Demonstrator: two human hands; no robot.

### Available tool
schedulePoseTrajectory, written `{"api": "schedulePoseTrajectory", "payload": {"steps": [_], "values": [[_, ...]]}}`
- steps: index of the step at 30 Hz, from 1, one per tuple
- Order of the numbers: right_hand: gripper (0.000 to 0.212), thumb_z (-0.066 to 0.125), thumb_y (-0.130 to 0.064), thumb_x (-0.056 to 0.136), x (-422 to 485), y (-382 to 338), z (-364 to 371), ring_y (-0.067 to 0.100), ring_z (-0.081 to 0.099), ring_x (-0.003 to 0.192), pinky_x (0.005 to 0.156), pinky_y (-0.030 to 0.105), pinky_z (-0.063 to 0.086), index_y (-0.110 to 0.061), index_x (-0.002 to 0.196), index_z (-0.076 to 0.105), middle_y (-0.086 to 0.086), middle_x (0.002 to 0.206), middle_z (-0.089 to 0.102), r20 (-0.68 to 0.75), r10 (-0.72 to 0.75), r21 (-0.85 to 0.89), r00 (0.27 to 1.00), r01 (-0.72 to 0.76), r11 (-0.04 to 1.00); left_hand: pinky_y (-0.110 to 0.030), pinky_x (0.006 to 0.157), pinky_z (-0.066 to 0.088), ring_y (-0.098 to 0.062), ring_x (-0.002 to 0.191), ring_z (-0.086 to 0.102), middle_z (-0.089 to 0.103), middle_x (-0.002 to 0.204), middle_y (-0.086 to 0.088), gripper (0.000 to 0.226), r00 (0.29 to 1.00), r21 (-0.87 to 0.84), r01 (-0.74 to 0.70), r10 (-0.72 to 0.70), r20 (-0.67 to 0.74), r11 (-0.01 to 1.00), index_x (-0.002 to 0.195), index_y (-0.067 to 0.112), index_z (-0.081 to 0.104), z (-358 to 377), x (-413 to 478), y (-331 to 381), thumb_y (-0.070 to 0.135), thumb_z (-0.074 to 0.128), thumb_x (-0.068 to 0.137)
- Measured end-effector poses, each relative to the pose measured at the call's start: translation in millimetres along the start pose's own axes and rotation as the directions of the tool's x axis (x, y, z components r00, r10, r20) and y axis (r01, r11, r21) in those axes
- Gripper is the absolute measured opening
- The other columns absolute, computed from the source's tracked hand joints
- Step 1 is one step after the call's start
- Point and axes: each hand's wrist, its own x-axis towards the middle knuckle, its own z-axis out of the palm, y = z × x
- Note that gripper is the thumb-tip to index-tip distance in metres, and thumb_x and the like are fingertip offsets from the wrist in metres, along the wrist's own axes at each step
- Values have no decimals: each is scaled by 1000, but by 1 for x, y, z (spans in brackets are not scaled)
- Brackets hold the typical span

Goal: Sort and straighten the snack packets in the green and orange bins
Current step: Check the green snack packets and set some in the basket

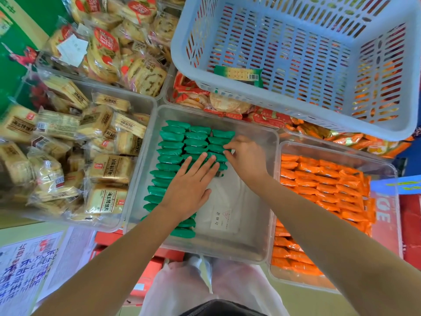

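Two bare arms in: the left forearm (127, 242) comes up from 7 o'clock, the right forearm (319, 213) from 4. The left hand (193, 188) lies flat, palm down, fingers straight toward 1 o'clock, thumb spread. The right hand (246, 160) sits just beside it at 2 o'clock, fingers curled toward 9; any grip, can't tell.

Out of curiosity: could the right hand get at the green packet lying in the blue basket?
Probably yes: the basket is open-topped, nothing covers the packet, and the right hand need only clear the rim.
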Motion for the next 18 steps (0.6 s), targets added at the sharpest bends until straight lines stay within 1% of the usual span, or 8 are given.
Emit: {"api": "schedulePoseTrajectory", "payload": {"steps": [5,9,11,12,13,15,17,18], "values": [[7,65,-9,87,-6,0,-11,18,63,66,57,35,54,-8,89,72,6,90,66,-207,-32,158,978,66,985,-48,120,14,-27,149,18,25,160,-7,67,1000,-16,6,-5,22,1000,154,14,28,-1,1,0,39,48,95],[9,61,-5,91,-13,2,-40,10,60,74,68,17,50,-7,91,70,3,90,64,-315,77,345,946,39,938,-47,121,16,-28,149,21,29,159,-7,64,1000,-17,-6,6,9,1000,152,13,32,-2,4,0,40,46,95],[10,61,-6,91,-19,3,-51,9,61,77,70,17,50,-10,90,70,1,88,66,-298,166,440,940,-20,898,-44,121,17,-28,146,27,37,155,-8,62,999,-111,-14,9,-53,994,149,11,38,-6,6,1,38,37,94],[10,61,-8,92,-23,4,-55,11,63,78,71,23,53,-11,90,71,1,87,67,-270,219,492,937,-61,868,-43,120,19,-27,143,31,42,151,-8,61,994,-244,-1,-25,-104,970,147,9,41,-11,7,3,37,35,93],[9,62,-10,93,-26,5,-59,15,66,79,72,29,55,-11,90,71,0,86,68,-239,277,549,931,-105,829,-42,118,25,-24,138,36,47,145,-7,57,984,-413,28,-98,-148,910,144,8,44,-17,8,6,35,36,94],[9,62,-10,94,-34,4,-69,20,69,78,73,36,58,-8,92,71,-3,83,69,-177,386,670,906,-176,721,-33,107,36,-17,124,44,52,132,-4,46,928,-711,136,-341,-152,689,137,8,47,-37,11,13,31,46,97],[10,60,-7,95,-43,-1,-79,17,70,74,72,32,59,-2,95,69,-6,78,71,-86,447,774,890,-222,592,-17,91,43,-8,109,52,54,121,4,38,839,-909,270,-541,61,316,131,13,47,-59,18,21,29,55,98],[10,59,-6,95,-48,-5,-83,16,71,72,71,29,60,-2,96,68,-4,77,72,-25,458,815,888,-247,523,-14,85,46,-4,101,56,56,118,6,37,809,-944,321,-541,230,79,128,13,48,-68,23,23,30,58,97]]}}
